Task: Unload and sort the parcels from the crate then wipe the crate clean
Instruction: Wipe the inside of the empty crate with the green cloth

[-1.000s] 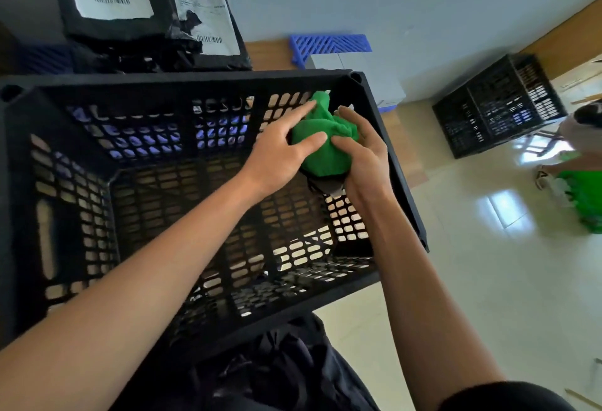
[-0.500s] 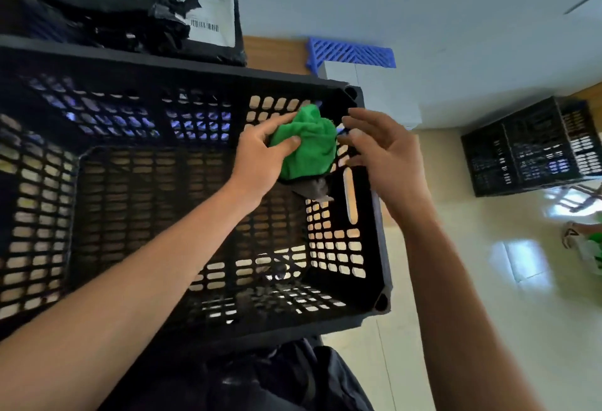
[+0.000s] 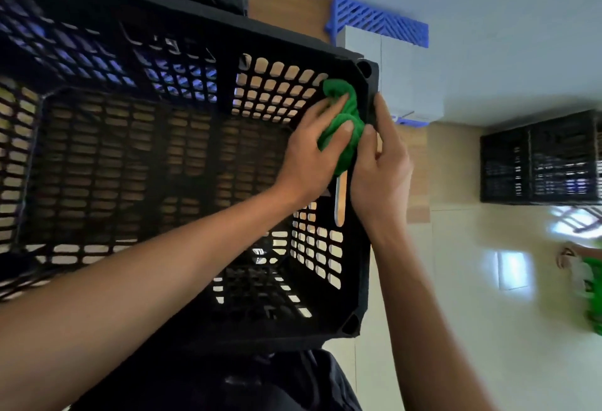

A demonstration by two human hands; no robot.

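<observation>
At the empty black crate's (image 3: 182, 156) two o'clock corner, the left hand (image 3: 309, 159) is pressing a bunched green cloth (image 3: 345, 123) against the inner wall. The right hand (image 3: 381, 176) is gripping the rim beside it. The crate may be tipping if that grip slips.

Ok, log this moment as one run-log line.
stage: wiping | left hand: presses green cloth on crate inner right wall | right hand: grips crate rim | crate: no parcels
</observation>
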